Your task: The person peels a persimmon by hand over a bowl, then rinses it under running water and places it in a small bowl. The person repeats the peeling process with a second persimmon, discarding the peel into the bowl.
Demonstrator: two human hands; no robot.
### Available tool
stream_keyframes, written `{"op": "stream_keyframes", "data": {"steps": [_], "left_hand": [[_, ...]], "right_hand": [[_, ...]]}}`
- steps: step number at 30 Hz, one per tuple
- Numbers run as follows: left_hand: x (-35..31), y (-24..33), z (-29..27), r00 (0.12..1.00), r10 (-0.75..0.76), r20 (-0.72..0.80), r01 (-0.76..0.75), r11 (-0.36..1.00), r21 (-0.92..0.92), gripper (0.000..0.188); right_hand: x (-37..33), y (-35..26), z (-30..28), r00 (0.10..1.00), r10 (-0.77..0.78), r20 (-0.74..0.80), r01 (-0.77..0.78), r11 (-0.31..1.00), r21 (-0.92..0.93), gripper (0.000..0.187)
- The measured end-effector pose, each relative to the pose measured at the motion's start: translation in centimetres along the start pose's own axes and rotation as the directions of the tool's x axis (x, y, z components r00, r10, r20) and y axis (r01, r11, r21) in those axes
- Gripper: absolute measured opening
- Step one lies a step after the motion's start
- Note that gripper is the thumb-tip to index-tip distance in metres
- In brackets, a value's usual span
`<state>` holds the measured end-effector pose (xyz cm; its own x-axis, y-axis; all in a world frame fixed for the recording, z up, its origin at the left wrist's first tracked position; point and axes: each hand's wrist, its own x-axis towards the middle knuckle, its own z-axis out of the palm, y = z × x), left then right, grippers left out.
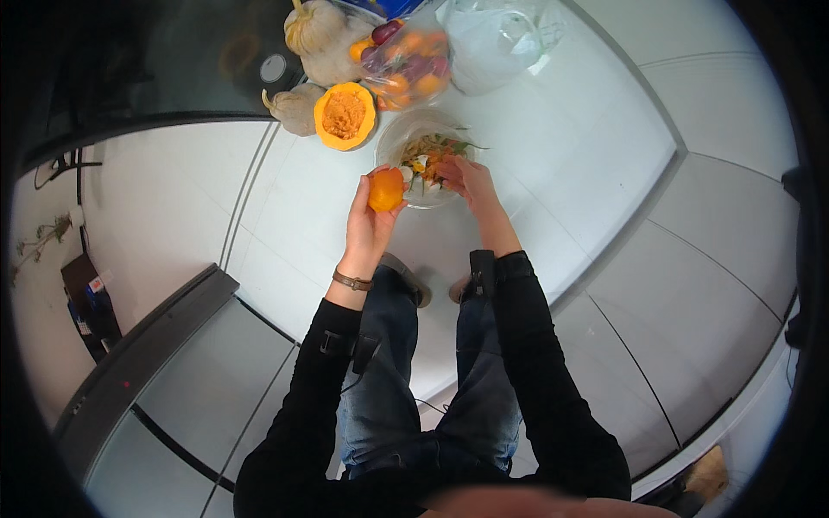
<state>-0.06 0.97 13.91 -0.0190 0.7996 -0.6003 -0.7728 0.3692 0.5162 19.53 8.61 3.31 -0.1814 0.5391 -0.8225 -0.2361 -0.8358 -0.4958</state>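
Fruit (386, 191), round, sits in the left hand (366, 230), fingers curled about it, left of the right hand's (469, 179) half-bent fingers in the bowl (394, 132); I can't tell their hold.

A rounded, bright orange fruit (386, 190) rests in the left hand (370, 223), beside the rim of a round, clear plastic bowl (393, 138). Upright, the bowl holds loose orange, green and white food scraps (421, 155).
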Motion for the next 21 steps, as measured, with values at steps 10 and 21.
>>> {"op": "stream_keyframes", "data": {"steps": [10, 21], "left_hand": [[-7.7, 6.5, 17.3, 0.988, 0.003, 0.155, -0.020, 0.994, 0.104, 0.048], [-15.4, 4.0, 56.2, 0.774, -0.246, 0.583, 0.153, 0.967, 0.205, 0.054]], "right_hand": [[-20.4, -12.6, -4.8, 0.929, -0.153, 0.338, -0.113, 0.752, 0.650, 0.032], [-51.0, -29.4, -21.4, 0.882, -0.471, -0.017, 0.348, 0.627, 0.697, 0.029]]}}
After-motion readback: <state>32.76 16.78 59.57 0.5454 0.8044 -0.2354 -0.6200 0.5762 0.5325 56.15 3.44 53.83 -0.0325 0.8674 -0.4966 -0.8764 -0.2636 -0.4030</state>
